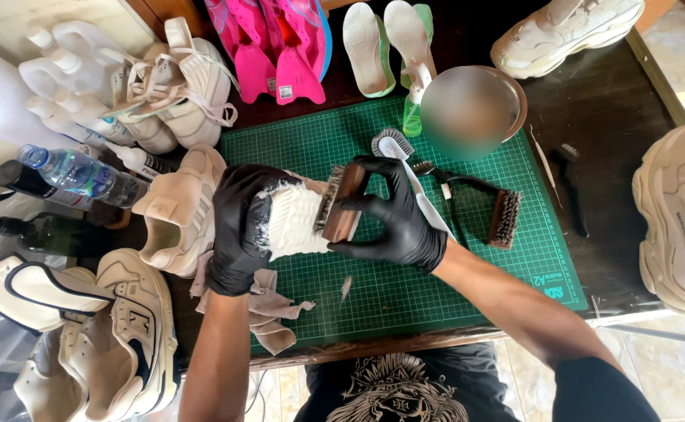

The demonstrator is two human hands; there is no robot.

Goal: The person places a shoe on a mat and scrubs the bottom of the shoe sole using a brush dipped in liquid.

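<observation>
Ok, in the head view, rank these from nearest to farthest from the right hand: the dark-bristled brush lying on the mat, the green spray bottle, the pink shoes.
From the right hand:
1. Dark-bristled brush, lying on the green mat just to the hand's right.
2. Green spray bottle, beyond the hand, beside the metal bowl.
3. Pink shoes, at the table's far edge, towards the left.

bowl (pixel 507 86) contents: blurred | white shoe (pixel 295 223): mostly hidden by gloves | right sneaker (pixel 679 219): cut off

Both hands wear black gloves: the left hand (pixel 237 227) cupped and clenched, the right hand (pixel 393 215) just beside it, fingers curled in a grip.
</observation>
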